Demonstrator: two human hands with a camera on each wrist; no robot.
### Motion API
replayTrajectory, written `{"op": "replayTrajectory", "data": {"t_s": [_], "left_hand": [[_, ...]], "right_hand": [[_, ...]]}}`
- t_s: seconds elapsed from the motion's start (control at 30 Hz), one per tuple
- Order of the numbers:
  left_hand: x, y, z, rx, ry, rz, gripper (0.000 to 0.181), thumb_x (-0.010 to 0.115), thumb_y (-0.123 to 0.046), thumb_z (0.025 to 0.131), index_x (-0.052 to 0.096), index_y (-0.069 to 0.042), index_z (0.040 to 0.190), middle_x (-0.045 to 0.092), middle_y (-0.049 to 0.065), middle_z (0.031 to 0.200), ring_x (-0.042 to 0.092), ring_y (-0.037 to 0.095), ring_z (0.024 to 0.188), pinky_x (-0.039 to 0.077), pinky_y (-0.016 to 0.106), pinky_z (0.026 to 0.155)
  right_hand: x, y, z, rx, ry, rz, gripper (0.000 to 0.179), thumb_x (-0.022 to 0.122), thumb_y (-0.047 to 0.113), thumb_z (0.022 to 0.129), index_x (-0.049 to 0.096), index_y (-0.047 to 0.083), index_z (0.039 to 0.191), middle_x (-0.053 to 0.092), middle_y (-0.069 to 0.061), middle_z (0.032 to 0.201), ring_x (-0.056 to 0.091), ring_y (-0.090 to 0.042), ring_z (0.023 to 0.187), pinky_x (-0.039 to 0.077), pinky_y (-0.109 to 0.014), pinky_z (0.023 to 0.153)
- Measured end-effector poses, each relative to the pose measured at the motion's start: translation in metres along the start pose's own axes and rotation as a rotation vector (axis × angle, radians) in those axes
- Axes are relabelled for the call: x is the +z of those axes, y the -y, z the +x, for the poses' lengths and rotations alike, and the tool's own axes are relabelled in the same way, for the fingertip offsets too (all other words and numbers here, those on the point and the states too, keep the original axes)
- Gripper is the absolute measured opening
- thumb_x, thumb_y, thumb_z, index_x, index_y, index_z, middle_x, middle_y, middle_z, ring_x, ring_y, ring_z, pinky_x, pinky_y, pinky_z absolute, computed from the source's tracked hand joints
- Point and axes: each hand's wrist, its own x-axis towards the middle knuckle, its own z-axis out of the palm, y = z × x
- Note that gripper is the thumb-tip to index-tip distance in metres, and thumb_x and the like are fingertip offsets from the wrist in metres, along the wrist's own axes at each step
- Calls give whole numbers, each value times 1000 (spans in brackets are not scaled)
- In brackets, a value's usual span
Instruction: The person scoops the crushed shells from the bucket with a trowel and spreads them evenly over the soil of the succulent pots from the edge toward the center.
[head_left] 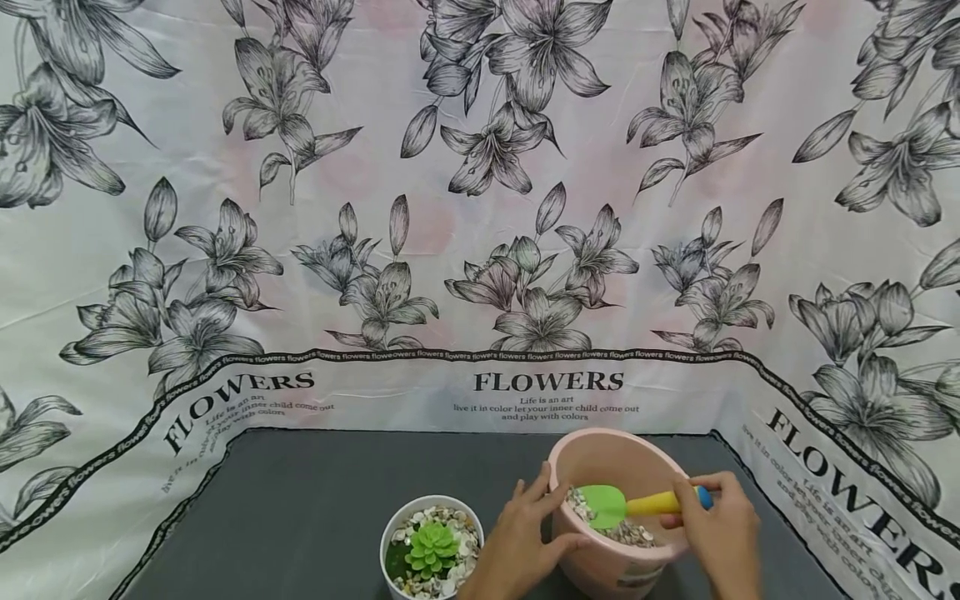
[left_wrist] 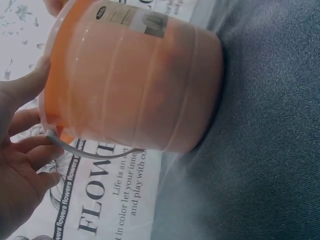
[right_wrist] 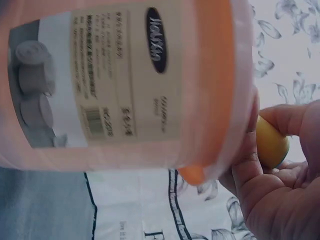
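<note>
A pink plastic bucket (head_left: 600, 567) stands on the dark tabletop, tilted a little, with small pebbles (head_left: 637, 535) inside. My left hand (head_left: 521, 542) grips its left side, thumb and fingers spread along the rim. In the left wrist view the bucket's grey handle (left_wrist: 95, 154) hangs beside those fingers. With my right hand (head_left: 722, 529) I hold a small shovel (head_left: 602, 505) by its yellow, blue-tipped handle. Its green blade lies in the bucket on the pebbles. The right wrist view shows the yellow handle (right_wrist: 271, 142) between thumb and fingers, and the bucket's label (right_wrist: 125, 75) close up.
Left of the bucket, beside my left wrist, sits a white pot (head_left: 386, 546) with a green artificial succulent (head_left: 432, 548) among pebbles. A flower-printed cloth (head_left: 420, 383) lines the back and sides of the dark tabletop (head_left: 300, 500).
</note>
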Motion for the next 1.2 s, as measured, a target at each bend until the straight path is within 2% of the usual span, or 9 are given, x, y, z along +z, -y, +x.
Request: {"op": "replayTrajectory", "data": {"t_s": [0.07, 0.2, 0.33, 0.47, 0.7, 0.93, 1.07, 1.2], "left_hand": [[0, 1, 0, 4, -2, -7, 71, 73, -54, 93, 56, -21, 153, 38, 19, 168, 42, 62, 144, 38, 73, 117], [1, 1, 1, 16, 7, 2, 74, 71, -55, 95, 52, -18, 156, 36, 21, 168, 46, 53, 146, 34, 70, 121], [1, 1, 0, 18, 21, 0, 74, 68, -56, 97, 47, -22, 159, 33, 21, 170, 47, 48, 148, 32, 69, 123], [2, 1, -1, 8, 24, 4, 74, 67, -56, 97, 44, -26, 161, 31, 20, 171, 47, 49, 147, 33, 69, 123], [1, 1, -2, 5, 29, -9, 73, 68, -52, 98, 43, -25, 161, 28, 19, 172, 46, 50, 147, 33, 68, 123], [-1, 2, -4, 61, -45, 6, 65, 70, -49, 98, 54, -20, 154, 38, 17, 168, 49, 42, 148, 38, 68, 121], [-3, 0, -7, 96, -91, 18, 63, 70, -48, 98, 57, -20, 152, 44, 18, 165, 50, 43, 147, 40, 70, 118], [-8, -4, -10, 89, -115, 20, 63, 71, -48, 98, 56, -20, 153, 46, 20, 163, 51, 46, 145, 40, 70, 117]], "right_hand": [[-4, 0, 0, 25, -18, 55, 45, 59, 31, 107, 49, -7, 128, 73, -5, 61, 72, -10, 50, 55, -25, 48], [-12, -2, 0, 103, -69, 108, 49, 58, 36, 107, 48, -5, 131, 72, -5, 58, 73, -13, 51, 51, -26, 48], [-21, -3, 1, 166, -128, 161, 47, 58, 38, 107, 49, -2, 130, 70, 0, 60, 73, -15, 52, 43, -30, 44], [-26, -2, 2, 202, -141, 198, 44, 58, 42, 106, 50, 4, 127, 70, 3, 63, 73, -14, 53, 37, -32, 40], [-30, 5, -3, 213, -160, 216, 40, 58, 44, 105, 50, 9, 124, 68, 5, 60, 71, -13, 50, 38, -32, 42], [-29, 10, -6, 197, -190, 231, 36, 57, 43, 106, 51, 12, 122, 67, 9, 59, 69, -11, 48, 36, -28, 39], [-29, 12, -9, 170, -198, 338, 29, 62, 39, 105, 52, 14, 116, 67, 11, 59, 68, -10, 47, 41, -25, 40], [-28, 15, -12, 152, -200, 435, 26, 65, 35, 103, 52, 15, 113, 67, 11, 60, 67, -10, 46, 49, -20, 44]]}}
